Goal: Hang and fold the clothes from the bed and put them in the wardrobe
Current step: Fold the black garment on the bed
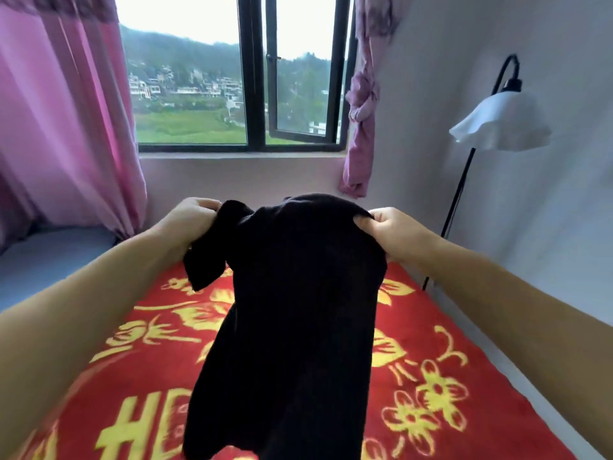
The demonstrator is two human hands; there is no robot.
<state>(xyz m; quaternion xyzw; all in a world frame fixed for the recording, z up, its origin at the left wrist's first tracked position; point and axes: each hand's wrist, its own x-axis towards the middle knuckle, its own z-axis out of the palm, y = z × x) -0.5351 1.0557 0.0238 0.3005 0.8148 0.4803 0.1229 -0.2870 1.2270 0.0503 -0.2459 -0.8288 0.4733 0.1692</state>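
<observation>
A person holds up a black garment in front of them with both bare arms stretched forward over a bed. The left hand has its grip closed on the garment's upper left corner, fingers curled over the cloth, and a loose flap that looks like a short sleeve hangs down just below that hand. The right hand has its grip closed on the upper right corner, the fingertips folded down into the fabric and the thumb behind it. Between the two hands the top edge of the garment bulges upward in a rounded hump, and the rest of it hangs down toward the lower edge of the view, clear of the bed as far as can be seen. Under it lies a red blanket with yellow flowers and lettering, covering the bed; a strip of blue sheet shows at the left. Beyond the bed is a black-framed window, one pane swung open, with green hills and buildings outside. Pink curtains hang at the left, and another one, knotted, hangs at the right of the window. A floor lamp with a white ruffled shade stands by the right wall.
</observation>
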